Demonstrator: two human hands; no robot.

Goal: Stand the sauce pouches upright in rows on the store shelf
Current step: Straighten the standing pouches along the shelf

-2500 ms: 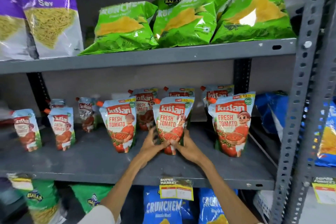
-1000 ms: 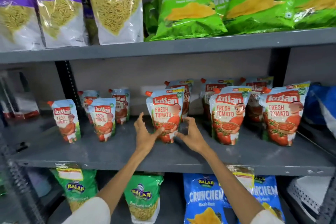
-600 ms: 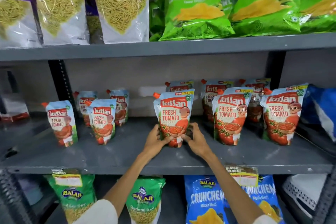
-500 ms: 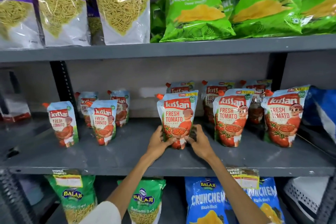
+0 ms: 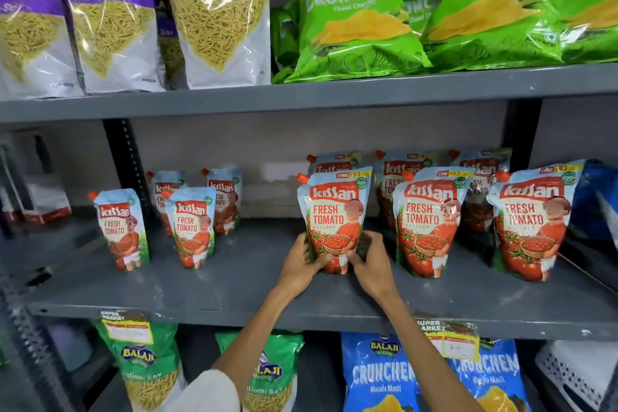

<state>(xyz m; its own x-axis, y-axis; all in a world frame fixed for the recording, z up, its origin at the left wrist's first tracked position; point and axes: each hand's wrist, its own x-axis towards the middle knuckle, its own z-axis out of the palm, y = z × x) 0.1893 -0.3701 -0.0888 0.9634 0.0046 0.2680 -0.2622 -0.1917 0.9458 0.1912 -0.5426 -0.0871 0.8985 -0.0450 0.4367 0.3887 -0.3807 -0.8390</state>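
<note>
Several tomato ketchup pouches stand upright on the grey middle shelf point(image 5: 234, 291). I hold the base of one large front pouch point(image 5: 334, 211) from both sides: my left hand point(image 5: 299, 266) on its left, my right hand point(image 5: 371, 261) on its right. Two more large pouches point(image 5: 426, 221) point(image 5: 530, 221) stand in the same front row to its right. Three large pouches stand behind them in a back row point(image 5: 401, 170). Further left stand several smaller pouches: one alone point(image 5: 122, 227), one in front point(image 5: 192, 226), two behind point(image 5: 224, 194).
Purple sev bags point(image 5: 217, 17) and green chip bags point(image 5: 357, 30) fill the shelf above. Below hang price tags point(image 5: 127, 328), with green bags point(image 5: 140, 365) and blue chip bags point(image 5: 378, 375). A black upright post point(image 5: 128, 160) stands at the back left. Blue packs point(image 5: 598, 197) lie at right.
My hands had let go of the front pouch a second ago, then closed on its base again. The pouch has shifted slightly right, closer to its neighbour.
</note>
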